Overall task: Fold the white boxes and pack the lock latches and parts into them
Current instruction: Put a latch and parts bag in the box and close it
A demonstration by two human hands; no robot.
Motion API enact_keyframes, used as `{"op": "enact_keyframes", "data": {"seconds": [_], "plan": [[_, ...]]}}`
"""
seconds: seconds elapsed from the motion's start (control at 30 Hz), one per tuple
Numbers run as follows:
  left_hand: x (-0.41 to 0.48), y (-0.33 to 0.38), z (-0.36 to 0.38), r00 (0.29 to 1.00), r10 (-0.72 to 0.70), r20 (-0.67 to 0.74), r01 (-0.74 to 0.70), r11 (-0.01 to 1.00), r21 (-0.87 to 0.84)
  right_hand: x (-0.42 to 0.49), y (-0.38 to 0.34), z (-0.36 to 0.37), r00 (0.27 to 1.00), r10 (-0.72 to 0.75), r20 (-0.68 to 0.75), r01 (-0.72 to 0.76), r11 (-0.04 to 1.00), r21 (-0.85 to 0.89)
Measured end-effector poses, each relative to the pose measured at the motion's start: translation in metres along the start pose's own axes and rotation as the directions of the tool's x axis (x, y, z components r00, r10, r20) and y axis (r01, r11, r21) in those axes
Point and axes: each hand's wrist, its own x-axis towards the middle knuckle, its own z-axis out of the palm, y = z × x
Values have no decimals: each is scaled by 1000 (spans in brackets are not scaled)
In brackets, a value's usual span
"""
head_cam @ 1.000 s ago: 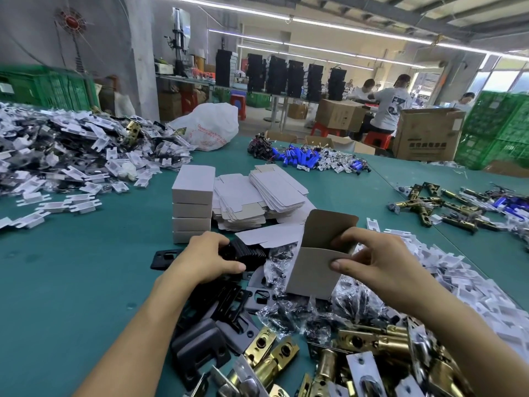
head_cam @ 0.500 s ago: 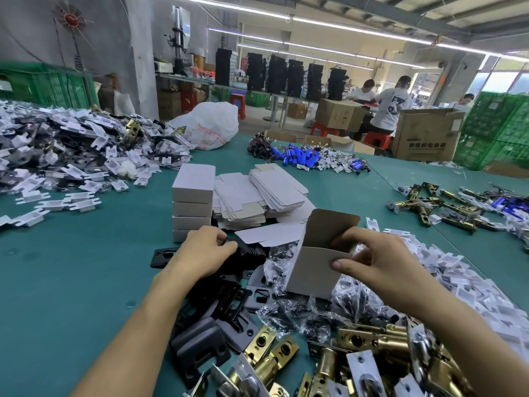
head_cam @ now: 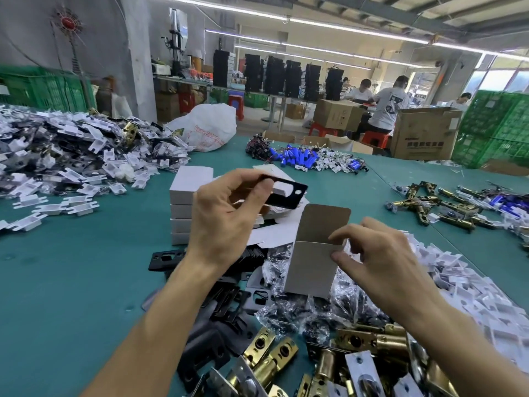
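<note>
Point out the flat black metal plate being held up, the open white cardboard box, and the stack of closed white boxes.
Flat black metal plate (head_cam: 289,196), head view, on its bare right end beside the hole.
Open white cardboard box (head_cam: 310,270), head view, on its front wall.
Stack of closed white boxes (head_cam: 190,179), head view, on the top box's lid.

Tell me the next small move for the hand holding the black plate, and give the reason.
Probably carry the black plate right and down, then slip it into the open white box. The left hand pinches the plate in the air, above and left of the box, whose flap stands up. The right hand steadies the box at its mouth.
</note>
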Motion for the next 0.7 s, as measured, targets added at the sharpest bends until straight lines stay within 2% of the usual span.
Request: {"op": "enact_keyframes", "data": {"seconds": [0.1,0.2,0.37,0.47,0.6,0.7], "plan": [[-10,4,18,997,-8,83,14,997,-72,1,-4,1,1000,0,14,-1,1000,23],[-24,-1,37,985,-3,171,0,1000,19,2,-5,1,1000,28,-9,-27,994,108],[-34,-12,44,990,3,138,-22,990,136,0,-6,-1,990,81,-113,-39,943,332],[-37,-16,46,991,-7,132,-20,978,206,4,-4,-4,989,34,-143,11,953,303],[-38,-20,46,988,-97,121,73,980,183,3,-5,-4,998,-68,-12,69,980,188],[-36,-19,43,987,-125,96,106,978,182,2,-4,0,998,-62,-20,64,983,170]]}}
